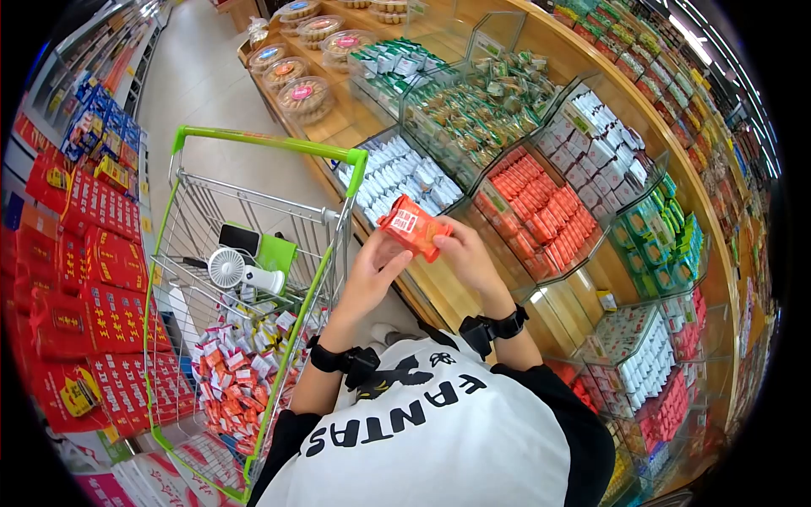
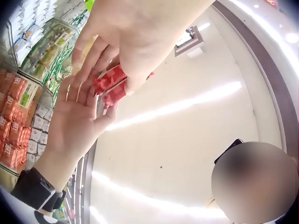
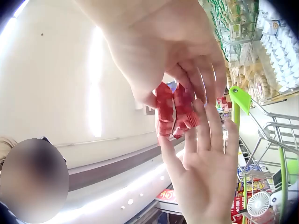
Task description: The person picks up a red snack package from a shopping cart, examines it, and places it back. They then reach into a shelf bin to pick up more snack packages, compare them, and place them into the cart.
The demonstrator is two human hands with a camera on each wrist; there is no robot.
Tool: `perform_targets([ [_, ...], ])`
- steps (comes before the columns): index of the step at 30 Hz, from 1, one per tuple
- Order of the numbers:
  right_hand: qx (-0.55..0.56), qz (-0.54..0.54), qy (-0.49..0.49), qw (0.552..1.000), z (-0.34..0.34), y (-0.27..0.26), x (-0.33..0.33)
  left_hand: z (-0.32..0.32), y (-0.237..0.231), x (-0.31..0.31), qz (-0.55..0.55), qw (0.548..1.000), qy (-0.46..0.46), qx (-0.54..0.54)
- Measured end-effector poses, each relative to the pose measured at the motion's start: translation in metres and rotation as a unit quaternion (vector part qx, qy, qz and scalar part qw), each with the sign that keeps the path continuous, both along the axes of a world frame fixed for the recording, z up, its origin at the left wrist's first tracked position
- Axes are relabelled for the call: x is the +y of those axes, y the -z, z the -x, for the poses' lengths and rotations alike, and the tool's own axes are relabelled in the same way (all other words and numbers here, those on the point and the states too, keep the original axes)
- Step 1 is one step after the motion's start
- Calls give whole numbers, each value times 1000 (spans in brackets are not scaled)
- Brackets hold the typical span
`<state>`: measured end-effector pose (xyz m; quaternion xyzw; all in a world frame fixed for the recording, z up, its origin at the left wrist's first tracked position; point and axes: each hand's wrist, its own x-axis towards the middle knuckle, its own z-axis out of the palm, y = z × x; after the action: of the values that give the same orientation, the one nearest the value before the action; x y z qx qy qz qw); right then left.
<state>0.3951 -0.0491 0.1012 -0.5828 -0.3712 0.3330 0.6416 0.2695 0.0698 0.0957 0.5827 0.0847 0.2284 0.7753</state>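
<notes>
A small red-orange wrapped packet [image 1: 407, 221] with white print is held between both hands in front of the chest. The left hand [image 1: 369, 275] grips its left end, thumb on the near side. At the other end, the right hand [image 1: 470, 258] pinches the wrapper between thumb and fingers. Seen from below in the left wrist view, the packet [image 2: 112, 85] shows its back seam between the left hand [image 2: 131, 37] and the right hand [image 2: 74, 121]. The right wrist view has the packet [image 3: 175, 109] between the right hand [image 3: 161, 46] and the left hand [image 3: 205, 172].
A shopping cart [image 1: 270, 142] stands at the left, with a white fan [image 1: 226, 267] and many wrapped packets [image 1: 241, 376] inside. Ahead and right, clear bins hold white packets [image 1: 401, 179] and red-orange packets [image 1: 536, 211]. Round tubs [image 1: 305, 99] stand on the wooden shelf. Red boxes [image 1: 118, 308] line the far left.
</notes>
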Motion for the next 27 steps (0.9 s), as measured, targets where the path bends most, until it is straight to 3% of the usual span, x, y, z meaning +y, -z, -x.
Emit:
perform_targets([
  [2,118,-13,53,991,0,6,2,11,-4,5,-12,998,38,52],
  [6,218,-14,16,976,3,-6,6,28,-4,15,-29,997,48,54],
  [8,222,-4,-13,975,4,-2,5,35,-9,20,-128,989,24,71],
  [11,225,24,-61,972,12,-3,7,41,-17,18,-137,990,-18,33],
  [16,160,54,-127,977,28,-13,16,51,-22,15,-132,991,-1,31],
  [19,173,52,-137,974,30,-14,20,56,-17,21,-91,994,0,67],
  [27,194,17,-136,971,33,-10,24,64,-16,21,-50,998,-26,27],
])
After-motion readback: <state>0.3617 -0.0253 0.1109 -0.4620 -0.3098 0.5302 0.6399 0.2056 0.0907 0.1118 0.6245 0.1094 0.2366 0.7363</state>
